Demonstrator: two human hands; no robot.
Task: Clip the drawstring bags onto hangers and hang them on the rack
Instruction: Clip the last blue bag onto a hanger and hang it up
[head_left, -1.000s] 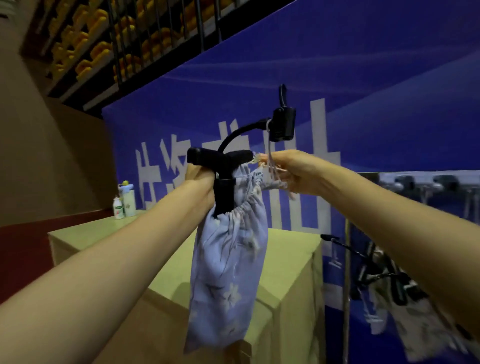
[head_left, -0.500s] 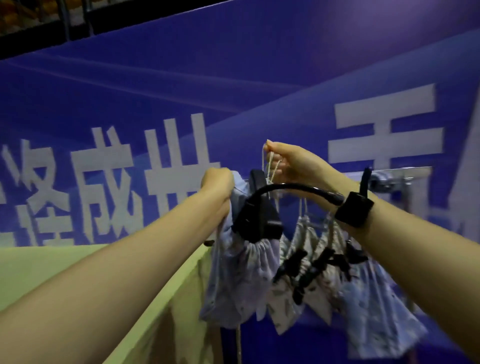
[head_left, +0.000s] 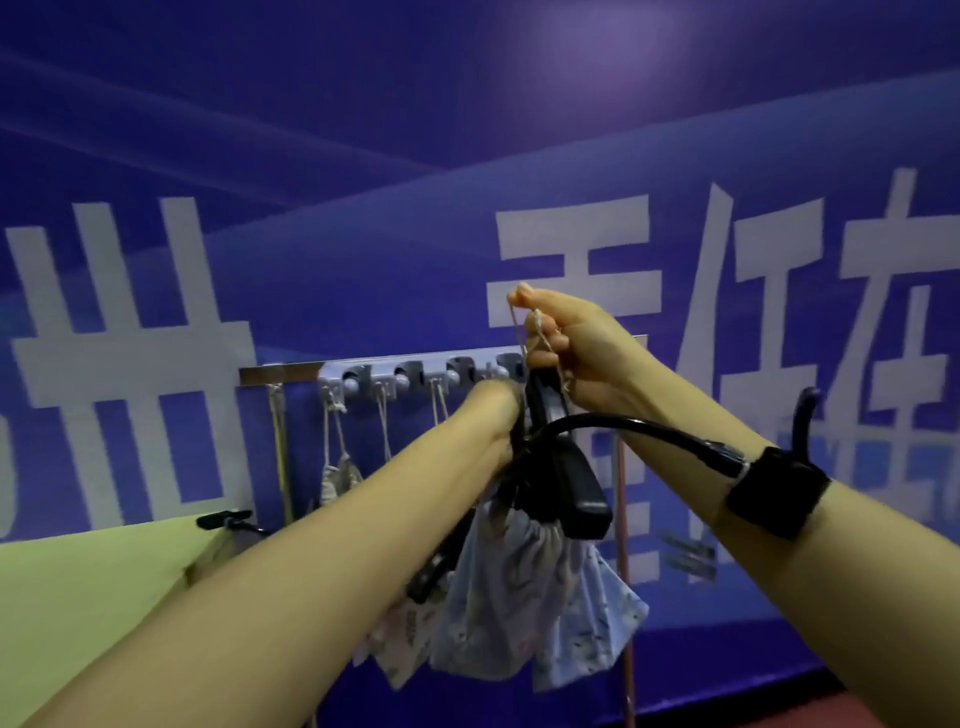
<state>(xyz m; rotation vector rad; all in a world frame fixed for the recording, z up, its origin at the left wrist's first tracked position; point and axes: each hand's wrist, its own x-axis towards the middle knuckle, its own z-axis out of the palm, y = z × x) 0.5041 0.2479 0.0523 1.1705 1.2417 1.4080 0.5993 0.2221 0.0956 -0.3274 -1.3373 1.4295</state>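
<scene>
A pale blue floral drawstring bag (head_left: 524, 597) hangs from a black clip hanger (head_left: 566, 483) just below the wall rack (head_left: 415, 375). My left hand (head_left: 493, 415) is closed around the top of the hanger and the bag's gathered neck. My right hand (head_left: 566, 343) is raised in front of the rack's right end, pinching the bag's white drawstring (head_left: 545, 338) between its fingers. A black band with a curved stalk (head_left: 774, 488) sits on my right wrist. Several other patterned bags (head_left: 340, 475) hang by strings from the rack's pegs.
A yellow-green tabletop (head_left: 88, 587) lies at lower left with a black clip (head_left: 226, 518) at its far corner. A thin pole (head_left: 623, 571) stands below the rack's right end. The blue banner wall with white characters (head_left: 571, 260) fills the background.
The view swung right and closer to the rack. Both hands carried the hanger and bag up to the rack's right end, the right hand lifting the drawstring higher.
</scene>
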